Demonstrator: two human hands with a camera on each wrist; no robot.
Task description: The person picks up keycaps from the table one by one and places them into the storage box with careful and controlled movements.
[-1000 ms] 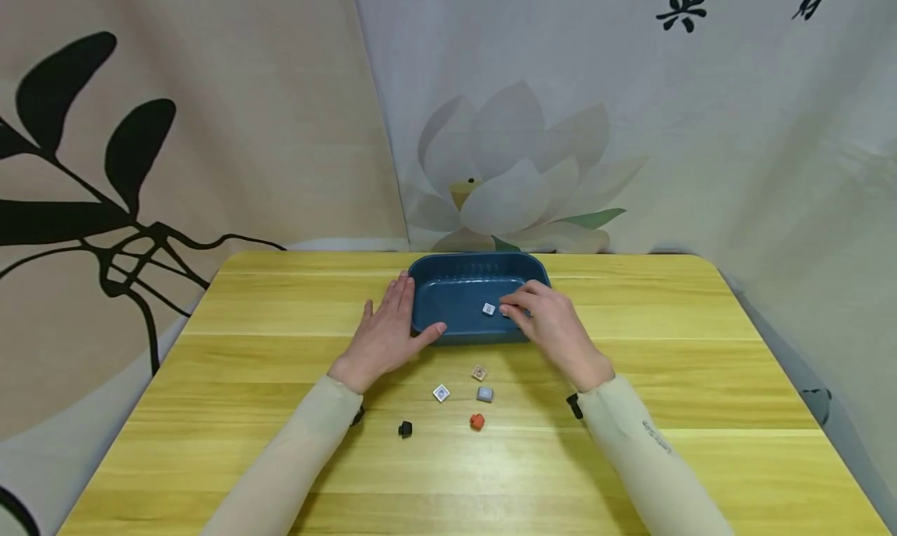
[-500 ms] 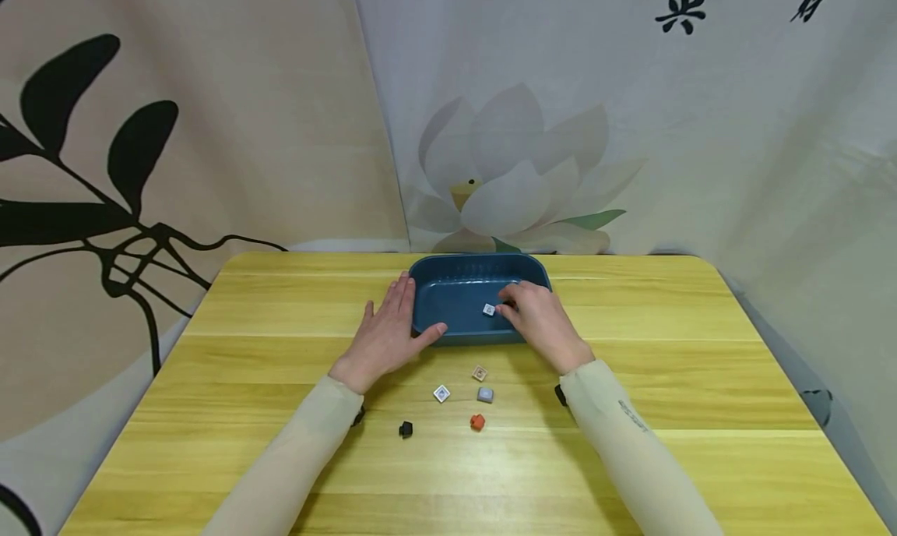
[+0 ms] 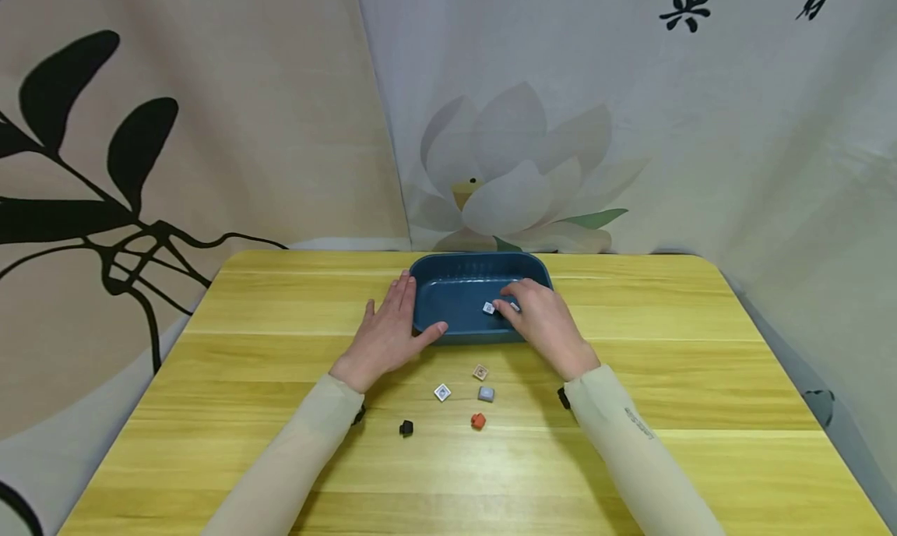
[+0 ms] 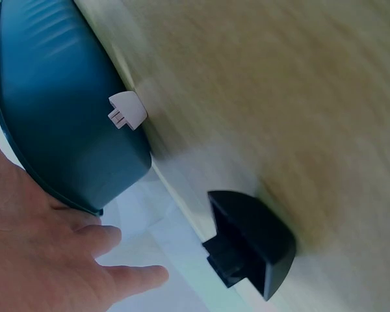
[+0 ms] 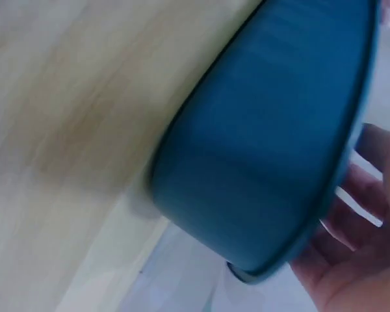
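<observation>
A dark blue tray (image 3: 455,334) sits at the table's back edge. My left hand (image 3: 384,332) lies along its left side, fingers straight and thumb over the front rim. Over the tray's right part is my right hand (image 3: 545,322), thumb and index finger bent and apart. A white keycap (image 3: 515,307) shows on the tray floor in the gap between them. Another white keycap (image 3: 488,308) lies just left of the thumb. In the right wrist view the tray wall (image 5: 247,149) hides the fingertips.
In front of the tray lie a beige keycap (image 3: 480,372), a white-edged keycap (image 3: 442,393), a grey keycap (image 3: 487,394), a red keycap (image 3: 478,421) and a black keycap (image 4: 253,240). A printed cloth (image 3: 532,131) hangs behind the table (image 3: 673,341).
My right hand has shifted slightly left and its thumb and index finger have spread, leaving a white keycap in the tray. The left hand stays on the tray.
</observation>
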